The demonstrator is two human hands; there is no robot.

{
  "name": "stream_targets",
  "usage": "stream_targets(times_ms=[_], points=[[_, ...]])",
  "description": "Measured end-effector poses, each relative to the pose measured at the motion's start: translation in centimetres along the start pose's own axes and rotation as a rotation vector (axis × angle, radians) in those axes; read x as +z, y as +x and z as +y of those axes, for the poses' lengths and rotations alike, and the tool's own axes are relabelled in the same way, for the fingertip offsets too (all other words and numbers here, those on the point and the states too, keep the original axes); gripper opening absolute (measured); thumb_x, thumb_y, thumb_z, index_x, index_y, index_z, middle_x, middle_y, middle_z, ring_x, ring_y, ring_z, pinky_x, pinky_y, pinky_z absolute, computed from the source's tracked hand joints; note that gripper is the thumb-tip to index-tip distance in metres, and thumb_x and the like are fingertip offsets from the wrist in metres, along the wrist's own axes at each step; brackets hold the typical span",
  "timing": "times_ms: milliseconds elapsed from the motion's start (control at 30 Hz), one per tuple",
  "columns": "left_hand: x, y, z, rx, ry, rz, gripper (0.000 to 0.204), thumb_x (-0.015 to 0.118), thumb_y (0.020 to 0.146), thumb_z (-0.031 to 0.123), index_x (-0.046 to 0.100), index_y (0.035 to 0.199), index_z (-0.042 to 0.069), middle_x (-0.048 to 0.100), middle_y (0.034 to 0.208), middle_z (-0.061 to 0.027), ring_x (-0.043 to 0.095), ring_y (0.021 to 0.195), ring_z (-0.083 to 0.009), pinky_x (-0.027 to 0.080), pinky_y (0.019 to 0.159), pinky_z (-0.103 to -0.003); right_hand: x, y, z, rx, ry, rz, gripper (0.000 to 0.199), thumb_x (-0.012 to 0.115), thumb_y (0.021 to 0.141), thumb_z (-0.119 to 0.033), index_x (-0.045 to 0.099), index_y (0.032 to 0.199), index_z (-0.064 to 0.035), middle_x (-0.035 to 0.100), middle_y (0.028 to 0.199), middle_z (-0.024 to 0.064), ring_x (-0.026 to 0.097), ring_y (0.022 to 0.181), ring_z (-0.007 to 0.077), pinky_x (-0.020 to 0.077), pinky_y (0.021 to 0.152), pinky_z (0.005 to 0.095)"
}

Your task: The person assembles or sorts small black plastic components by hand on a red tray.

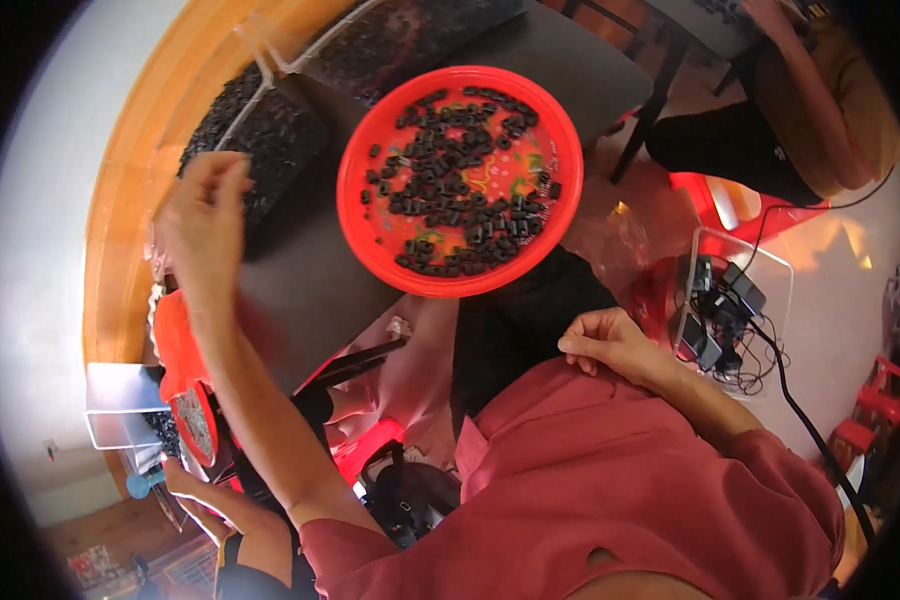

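Watching from here: left hand [205, 205] hangs at the left, over or just beside the clear bin [292, 155] of small black bits; can't tell if it touches. Its grip is half curled, fingertips bunched, blurred. Can't tell whether it has hold of a piece.

Right hand [610, 345] sits low over the lap, near side, right of centre. Grip loosely curled, thumb close against the index finger. Nothing visible in it, but the palm side is hidden, so can't rule out something small.

Red tray [351, 190] is far of the lap, mid-scene, on the dark table [305, 290]; its near right side looks to reach past the table edge. Black parts [448, 150] lie loose across its patterned floor, short and blocky, some apparently with a hole through. Bare patch on the right side of the floor.

Handling, my read: parts are light, stiff, hard to break, maybe slick, likely to roll. Take each with a fingertip pinch across the outer walls. Tray looks like thin smooth plastic, light, may flex; hold the raised rim at two opposite sides, level, or the load slides.

Second clear bin [410, 55] far left. Clear box [745, 246] with cables, right. Co-worker's arm [818, 95] far right.
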State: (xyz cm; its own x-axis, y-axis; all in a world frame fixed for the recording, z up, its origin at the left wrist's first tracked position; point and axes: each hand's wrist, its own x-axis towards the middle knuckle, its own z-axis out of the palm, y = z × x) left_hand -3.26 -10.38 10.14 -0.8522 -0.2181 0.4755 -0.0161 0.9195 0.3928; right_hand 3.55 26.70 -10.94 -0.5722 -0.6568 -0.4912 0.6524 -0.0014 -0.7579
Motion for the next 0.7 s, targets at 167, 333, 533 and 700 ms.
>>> stream_targets(times_ms=[167,333,533,700], points=[[7.3,-3.7,4.2,0.044,-0.152,-0.267,0.01,0.066,0.083,0.007,0.066,0.09,0.001,0.066,0.075,-0.0109,0.063,0.065,-0.0113,0.048,0.06,-0.025,0.6,-0.2,-0.8,-0.005,-0.115,0.029,0.021,0.068,0.088,-0.021,0.063,0.08,-0.0024,0.06,0.068,-0.0002,0.051,0.056,0.0057,0.042,0.052,0.0208],[11.5,-3.7,7.1,0.245,-0.268,-0.358,0.01,0.068,0.077,0.006,0.066,0.086,0.002,0.062,0.074,-0.0113,0.062,0.066,-0.0252,0.049,0.061,-0.034,1.4,-1.0,-1.6,-0.101,-0.324,-0.008,0.021,0.068,0.088,-0.02,0.065,0.083,0.0,0.059,0.069,-0.0004,0.05,0.063,0.0025,0.0415,0.055,0.0209],[13.8,-3.0,7.4,0.341,-0.12,-0.42,0.012,0.068,0.077,0.009,0.063,0.085,0.001,0.059,0.079,-0.0121,0.062,0.076,-0.032,0.048,0.067,-0.043,1.9,-2.3,-5.2,-0.334,-0.387,0.075,0.017,0.069,0.086,-0.017,0.066,0.085,-0.0006,0.062,0.072,-0.0013,0.051,0.066,0.0025,0.0421,0.056,0.0215],[13.0,-3.6,7.7,0.444,-0.094,-0.299,0.012,0.066,0.079,0.008,0.06,0.085,-0.001,0.061,0.08,-0.0145,0.063,0.075,-0.0332,0.049,0.066,-0.043,2.0,-2.0,-12.1,-0.678,-0.607,0.414,0.009,0.068,0.084,-0.01,0.066,0.084,-0.0011,0.061,0.072,0.0027,0.053,0.063,0.0051,0.0421,0.055,0.0221]])
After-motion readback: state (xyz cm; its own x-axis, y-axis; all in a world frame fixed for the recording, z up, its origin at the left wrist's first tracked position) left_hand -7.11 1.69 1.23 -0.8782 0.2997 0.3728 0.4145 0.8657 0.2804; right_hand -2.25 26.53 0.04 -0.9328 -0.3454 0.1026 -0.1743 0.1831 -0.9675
